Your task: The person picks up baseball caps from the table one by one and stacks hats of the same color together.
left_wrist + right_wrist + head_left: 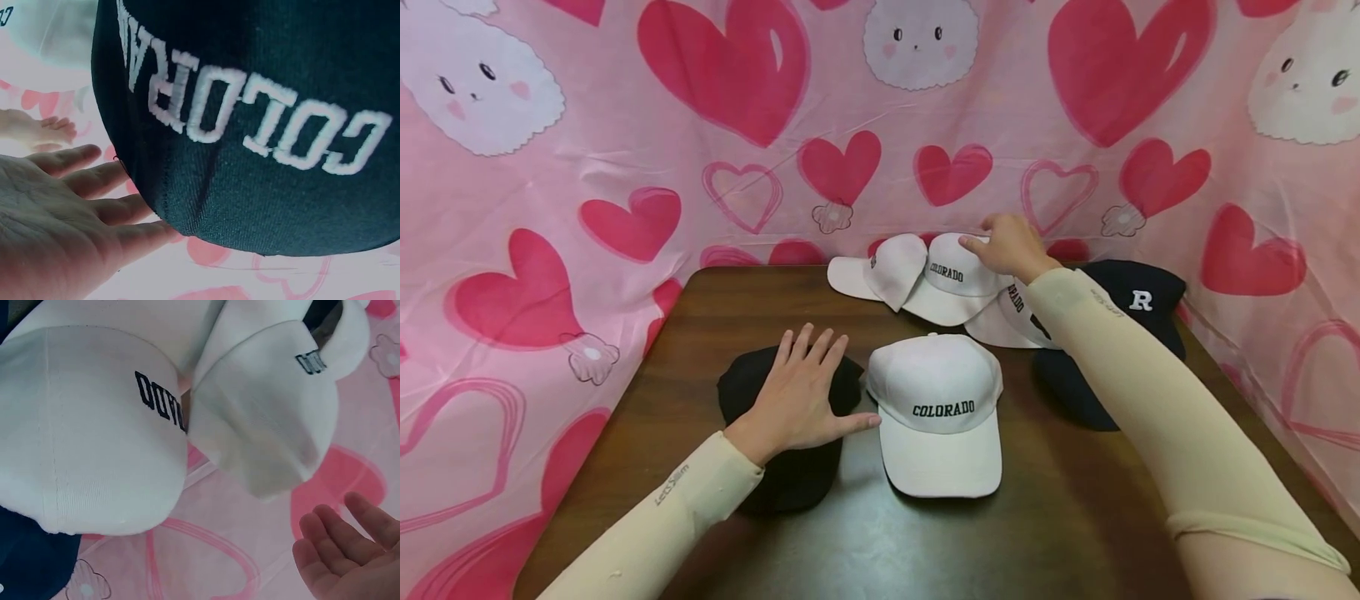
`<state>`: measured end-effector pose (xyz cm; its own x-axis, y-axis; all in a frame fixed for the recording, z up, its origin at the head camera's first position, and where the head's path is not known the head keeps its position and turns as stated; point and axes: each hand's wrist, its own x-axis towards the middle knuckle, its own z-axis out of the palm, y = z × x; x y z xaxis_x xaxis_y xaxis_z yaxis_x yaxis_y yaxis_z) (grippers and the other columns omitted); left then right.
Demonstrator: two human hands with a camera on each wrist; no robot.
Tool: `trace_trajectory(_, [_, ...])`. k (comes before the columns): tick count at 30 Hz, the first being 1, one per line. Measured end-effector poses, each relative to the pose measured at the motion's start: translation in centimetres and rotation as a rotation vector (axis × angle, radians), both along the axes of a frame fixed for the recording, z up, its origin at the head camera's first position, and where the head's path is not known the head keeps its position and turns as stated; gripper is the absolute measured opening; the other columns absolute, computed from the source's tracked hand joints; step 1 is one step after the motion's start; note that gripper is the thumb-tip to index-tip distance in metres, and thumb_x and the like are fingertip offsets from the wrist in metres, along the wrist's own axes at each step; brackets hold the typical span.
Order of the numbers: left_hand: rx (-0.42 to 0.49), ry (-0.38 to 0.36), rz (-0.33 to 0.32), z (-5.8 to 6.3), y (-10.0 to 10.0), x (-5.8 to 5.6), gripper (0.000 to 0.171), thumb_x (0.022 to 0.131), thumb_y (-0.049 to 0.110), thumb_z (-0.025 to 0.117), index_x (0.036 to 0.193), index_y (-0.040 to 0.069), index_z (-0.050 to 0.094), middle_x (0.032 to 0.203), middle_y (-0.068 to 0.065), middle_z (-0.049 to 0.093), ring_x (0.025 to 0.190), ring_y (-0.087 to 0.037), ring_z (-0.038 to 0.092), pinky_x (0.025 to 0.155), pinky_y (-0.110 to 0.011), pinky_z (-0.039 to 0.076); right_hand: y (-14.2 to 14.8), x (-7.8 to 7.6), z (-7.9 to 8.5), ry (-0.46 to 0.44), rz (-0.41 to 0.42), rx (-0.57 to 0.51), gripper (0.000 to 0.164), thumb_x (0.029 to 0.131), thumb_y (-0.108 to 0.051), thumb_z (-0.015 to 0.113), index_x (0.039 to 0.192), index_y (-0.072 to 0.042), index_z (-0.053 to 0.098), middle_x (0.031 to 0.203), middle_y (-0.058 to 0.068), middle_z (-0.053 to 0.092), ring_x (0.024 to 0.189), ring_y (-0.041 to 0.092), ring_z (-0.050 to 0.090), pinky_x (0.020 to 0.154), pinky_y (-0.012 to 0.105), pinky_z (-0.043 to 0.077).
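Caps being set out, by the look of it, and the work judged only partly through. Near side of the surface (940, 550): black cap (805, 479) on the left, near white COLORADO cap (940, 462) just to its right, both upright with brims toward the person; these two read as placed. Far side, right of centre: left white cap (898, 267), middle white COLORADO cap (955, 300) and right white cap (996, 323) overlap in a loose row, probably yet to be dealt with. Navy cap (1161, 292) with a white R at far right; dark fabric (1078, 400) lies nearer, partly behind the sleeve, same cap or another impossible to tell. Left hand (797, 400) over the black cap: grip spread wide, fingers straight, nothing held; the left wrist view puts the fingertips at the crown's edge, beside white lettering, contact uncertain. Thumb points right, reaching the near white COLORADO cap's edge, touch unclear. Right hand (1011, 246) at the crown of the middle white COLORADO cap: the head view suggests contact, but the right wrist view shows the grip loose, fingers slightly bent, closed on nothing, apart from the white crowns in that picture. Next move likely calls for taking one far cap.
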<state>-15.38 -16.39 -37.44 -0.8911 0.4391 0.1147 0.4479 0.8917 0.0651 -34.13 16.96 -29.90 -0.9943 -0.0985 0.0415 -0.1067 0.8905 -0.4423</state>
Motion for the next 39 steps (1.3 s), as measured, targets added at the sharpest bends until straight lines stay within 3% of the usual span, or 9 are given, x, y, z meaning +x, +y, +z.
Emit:
trace_trajectory(6, [0.003, -0.001, -0.007, -0.2, 0.0, 0.1, 0.123, 0.075, 0.096, 0.043, 0.160, 0.007, 0.035, 0.161, -0.020, 0.037, 0.152, -0.044, 0.021, 0.124, -0.061, 0.005, -0.1, -1.2, -0.8, 0.003, -0.018, 0.047, 0.070, 0.102, -0.047, 0.056, 0.149, 0.004, 0.045, 0.147, 0.026, 0.051, 0.133, 0.045, 0.047, 0.111, 0.058, 0.040])
trace_trajectory(12, [0.003, 0.000, -0.008, -0.4, 0.0, 0.1, 0.123, 0.076, 0.096, 0.042, 0.159, 0.007, 0.035, 0.161, -0.019, 0.037, 0.152, -0.044, 0.021, 0.124, -0.061, 0.005, -0.1, -1.9, -1.5, -0.080, -0.008, 0.109, 0.075, 0.105, -0.047, 0.050, 0.152, 0.009, 0.034, 0.149, 0.030, 0.045, 0.135, 0.048, 0.043, 0.115, 0.062, 0.033])
trace_trajectory(18, [0.000, 0.006, -0.005, -0.4, -0.1, 0.0, 0.121, 0.076, 0.094, 0.046, 0.159, 0.007, 0.036, 0.161, -0.019, 0.037, 0.152, -0.044, 0.021, 0.124, -0.060, 0.005, 0.0, -2.3, -2.4, -0.110, -0.038, 0.136, 0.078, 0.105, -0.051, 0.046, 0.155, 0.006, 0.030, 0.150, 0.029, 0.044, 0.139, 0.050, 0.038, 0.116, 0.068, 0.020])
trace_trajectory(21, [0.004, 0.005, -0.005, -0.4, -0.1, 0.0, 0.120, 0.076, 0.094, 0.047, 0.159, 0.007, 0.036, 0.161, -0.019, 0.037, 0.152, -0.044, 0.021, 0.124, -0.060, 0.005, 0.1, -2.4, -2.9, -0.114, -0.049, 0.152, 0.078, 0.104, -0.055, 0.043, 0.152, 0.006, 0.035, 0.145, 0.028, 0.048, 0.137, 0.050, 0.039, 0.114, 0.068, 0.017])
trace_trajectory(27, [0.008, 0.011, -0.008, -0.5, -0.1, -0.1, 0.120, 0.076, 0.093, 0.047, 0.159, 0.007, 0.037, 0.160, -0.019, 0.038, 0.152, -0.044, 0.022, 0.124, -0.060, 0.005, 0.1, -2.5, -3.4, -0.089, -0.078, 0.169, 0.076, 0.105, -0.060, 0.033, 0.134, 0.006, 0.059, 0.132, 0.027, 0.058, 0.130, 0.049, 0.045, 0.110, 0.069, 0.020])
trace_trajectory(34, [0.009, 0.008, 0.003, -0.5, -0.4, -0.1, 0.120, 0.076, 0.093, 0.049, 0.159, 0.007, 0.036, 0.161, -0.018, 0.037, 0.152, -0.044, 0.021, 0.124, -0.060, 0.005, 0.0, -2.6, -2.9, -0.176, -0.149, 0.066, 0.077, 0.099, -0.061, 0.044, 0.141, 0.003, 0.056, 0.138, 0.026, 0.053, 0.132, 0.046, 0.043, 0.113, 0.069, 0.021])
trace_trajectory(39, [0.005, 0.013, 0.007, -0.4, -0.5, -0.1, 0.120, 0.076, 0.093, 0.049, 0.159, 0.007, 0.036, 0.161, -0.019, 0.037, 0.152, -0.044, 0.021, 0.124, -0.060, 0.005, -0.3, -2.3, -2.0, -0.248, -0.224, -0.130, 0.082, 0.096, -0.051, 0.061, 0.148, 0.010, 0.043, 0.146, 0.028, 0.047, 0.133, 0.043, 0.045, 0.117, 0.059, 0.032])
